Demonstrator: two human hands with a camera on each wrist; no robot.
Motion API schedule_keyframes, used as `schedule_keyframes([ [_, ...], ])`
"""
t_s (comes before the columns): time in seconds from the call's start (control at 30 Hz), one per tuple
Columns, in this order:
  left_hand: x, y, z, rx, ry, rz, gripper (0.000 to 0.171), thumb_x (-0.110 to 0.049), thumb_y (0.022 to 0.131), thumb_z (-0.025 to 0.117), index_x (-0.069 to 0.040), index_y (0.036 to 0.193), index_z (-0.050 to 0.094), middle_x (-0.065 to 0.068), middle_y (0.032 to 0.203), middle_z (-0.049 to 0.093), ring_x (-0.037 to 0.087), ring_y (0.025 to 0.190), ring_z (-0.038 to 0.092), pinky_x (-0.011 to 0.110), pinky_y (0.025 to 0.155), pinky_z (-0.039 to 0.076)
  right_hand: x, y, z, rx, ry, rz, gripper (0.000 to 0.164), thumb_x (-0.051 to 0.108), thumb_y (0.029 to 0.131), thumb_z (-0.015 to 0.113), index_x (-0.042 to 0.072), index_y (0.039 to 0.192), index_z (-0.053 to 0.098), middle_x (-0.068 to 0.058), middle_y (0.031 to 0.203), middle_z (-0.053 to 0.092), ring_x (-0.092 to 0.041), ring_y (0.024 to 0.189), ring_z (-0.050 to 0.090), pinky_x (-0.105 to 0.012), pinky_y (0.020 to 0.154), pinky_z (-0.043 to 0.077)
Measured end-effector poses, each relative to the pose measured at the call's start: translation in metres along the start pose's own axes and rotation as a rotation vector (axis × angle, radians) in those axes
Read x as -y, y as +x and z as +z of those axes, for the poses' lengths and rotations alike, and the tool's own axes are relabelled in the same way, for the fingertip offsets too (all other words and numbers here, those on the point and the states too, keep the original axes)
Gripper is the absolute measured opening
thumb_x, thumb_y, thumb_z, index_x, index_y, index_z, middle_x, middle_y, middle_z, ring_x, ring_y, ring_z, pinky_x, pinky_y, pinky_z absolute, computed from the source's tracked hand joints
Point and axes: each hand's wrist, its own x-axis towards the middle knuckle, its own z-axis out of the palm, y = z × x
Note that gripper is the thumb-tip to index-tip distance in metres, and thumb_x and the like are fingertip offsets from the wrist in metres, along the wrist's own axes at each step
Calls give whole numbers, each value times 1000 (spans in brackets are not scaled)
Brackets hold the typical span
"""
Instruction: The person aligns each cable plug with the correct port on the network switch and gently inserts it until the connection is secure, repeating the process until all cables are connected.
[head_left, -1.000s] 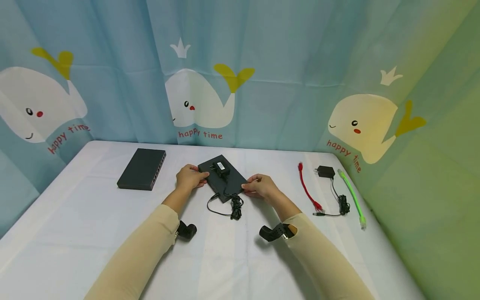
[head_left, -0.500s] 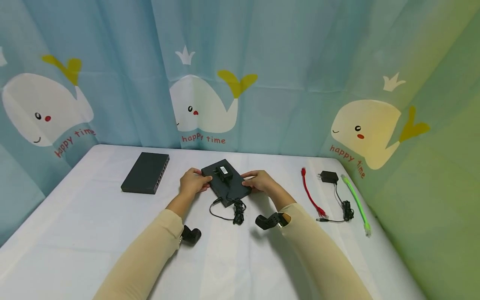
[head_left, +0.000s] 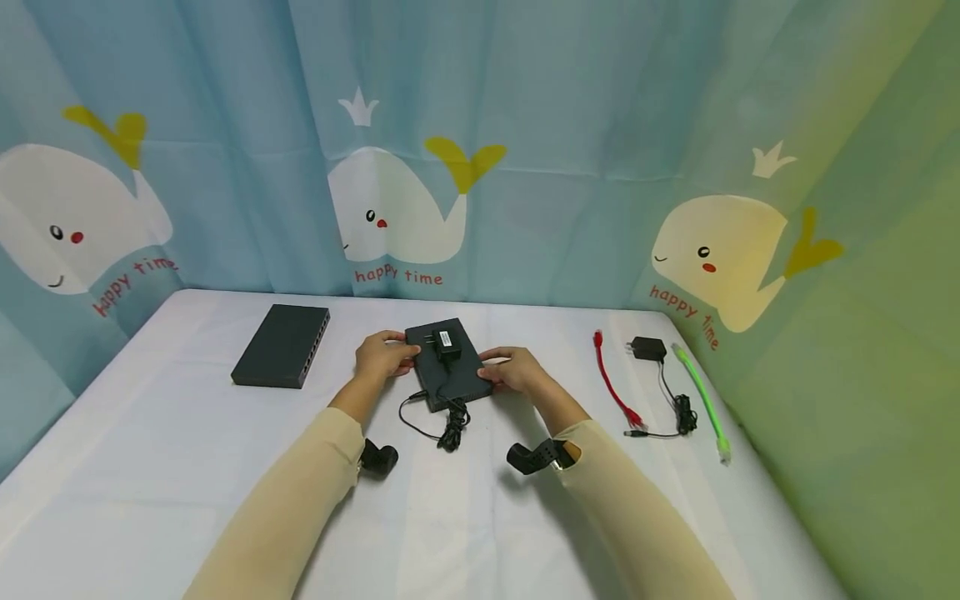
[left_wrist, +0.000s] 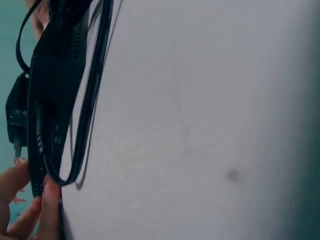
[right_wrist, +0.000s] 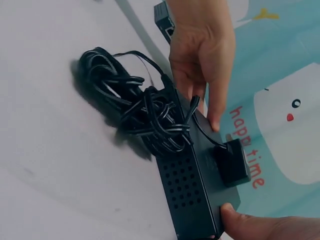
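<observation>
Both hands hold a black network switch (head_left: 467, 379) at the middle of the table, one at each side. My left hand (head_left: 381, 356) pinches its left edge, thumb on top and fingers beneath. At the right edge my right hand (head_left: 513, 369) grips it, its thumb (right_wrist: 245, 222) on the top face in the right wrist view. A black power adapter (head_left: 447, 343) lies on top of the switch. Its bundled cable (head_left: 452, 429) hangs over the near side, and in the left wrist view the cable's plug (left_wrist: 41, 130) sits at the switch's socket side.
Another black network switch (head_left: 283, 346) lies at the back left of the white table (head_left: 150, 500). To the right are a red network cable (head_left: 613, 382), a second power adapter (head_left: 648, 348) with bundled cord, and a green network cable (head_left: 703, 400). A whale-print curtain (head_left: 555, 233) stands behind.
Between the two hands the switch has turned clockwise in the head view, with the adapter riding on top. Its cable bundle has swung left. The head view has shifted slightly.
</observation>
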Motion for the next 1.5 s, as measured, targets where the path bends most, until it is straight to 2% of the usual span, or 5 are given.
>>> schedule_keyframes([
  [0.1, -3, 3, -3, 23, 14, -13, 45, -11, 89, 74, -4, 131, 61, 23, 119, 67, 8, 62, 65, 27, 67, 63, -2, -4, 3, -15, 26, -7, 38, 5, 87, 74, -1, 123, 67, -5, 87, 68, -8, 69, 58, -20, 61, 54],
  [0.23, -8, 7, -7, 54, 46, -27, 45, -13, 90, 73, -6, 133, 61, 21, 123, 66, 11, 71, 68, 24, 67, 62, -2, -9, 9, -21, 78, -2, 38, 4, 88, 73, 0, 125, 66, -17, 102, 72, -10, 74, 64, -25, 66, 59],
  [0.5, -11, 9, -7, 83, 89, -24, 45, -12, 91, 71, -7, 135, 61, 18, 129, 63, 27, 105, 69, 24, 71, 62, -2, -21, 16, -21, 172, 22, 39, 1, 90, 69, 0, 129, 63, -20, 108, 69, -14, 77, 65, -30, 72, 62],
  [1.03, -10, 25, -3, 120, 126, -24, 43, -11, 92, 69, -8, 135, 62, 20, 129, 63, 30, 109, 68, 23, 68, 62, -3, -34, 31, -61, 206, -3, 38, -5, 88, 70, -2, 125, 62, -13, 97, 67, -14, 76, 64, -34, 69, 63],
  [1.5, -8, 20, -4, 128, 145, -17, 42, -19, 95, 67, -12, 136, 61, 18, 126, 65, 26, 109, 67, 20, 67, 60, -4, -34, 39, -103, 245, -12, 38, -5, 87, 71, -4, 123, 62, -16, 100, 67, -15, 75, 64, -33, 68, 63],
])
